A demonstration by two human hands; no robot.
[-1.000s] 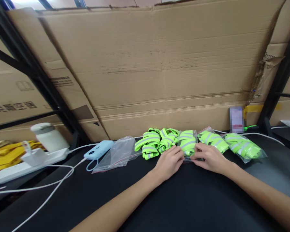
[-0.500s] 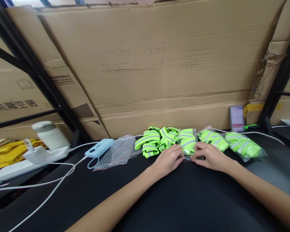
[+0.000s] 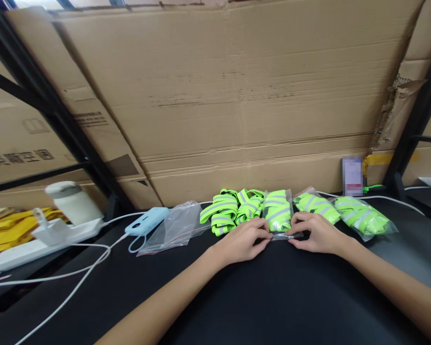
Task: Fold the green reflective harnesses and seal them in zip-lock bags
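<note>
Black table (image 3: 280, 297), cardboard wall behind, left hand (image 3: 242, 242) and right hand (image 3: 314, 233) pinching bagged neon band (image 3: 278, 215)

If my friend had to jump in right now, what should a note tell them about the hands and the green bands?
Left hand: fingers pinch the near edge of the clear bag of bands.
Right hand: fingers pinch the same edge from the other side.
The bag lies flat on the black table, green reflective bands inside.
Done: two filled bags lie to the right.
Left: loose bands are still unbagged; empty bags wait to the left, beside a blue power bank.
Whether the bag's edge is fully closed, I cannot tell.
</note>
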